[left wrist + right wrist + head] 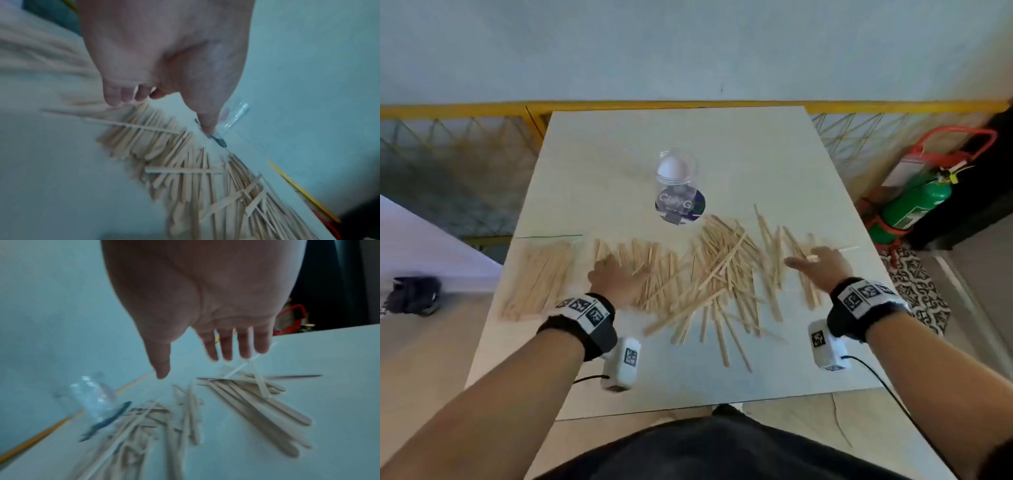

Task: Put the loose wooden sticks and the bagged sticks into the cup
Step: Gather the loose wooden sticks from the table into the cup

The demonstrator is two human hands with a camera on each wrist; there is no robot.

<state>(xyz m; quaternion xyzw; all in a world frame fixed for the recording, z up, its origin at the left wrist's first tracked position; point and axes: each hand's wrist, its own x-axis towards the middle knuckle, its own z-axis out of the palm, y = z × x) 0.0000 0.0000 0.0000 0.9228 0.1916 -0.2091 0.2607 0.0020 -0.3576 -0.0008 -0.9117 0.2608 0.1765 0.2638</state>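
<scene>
Wooden loose sticks (709, 270) on the surface (592, 185) should be raked together between left hand (616, 277) and right hand (822, 265), both grips wide and empty, before lifting toward the clear cup (677, 186).

Pale tan wooden sticks (722, 270), clear cup (677, 181), whitish table (774, 154), green extinguisher (914, 202).

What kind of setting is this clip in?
Likely an indoor landing or mezzanine, not a workshop: a pale table against a yellow railing, a green fire extinguisher and a patterned mat beside it.
</scene>
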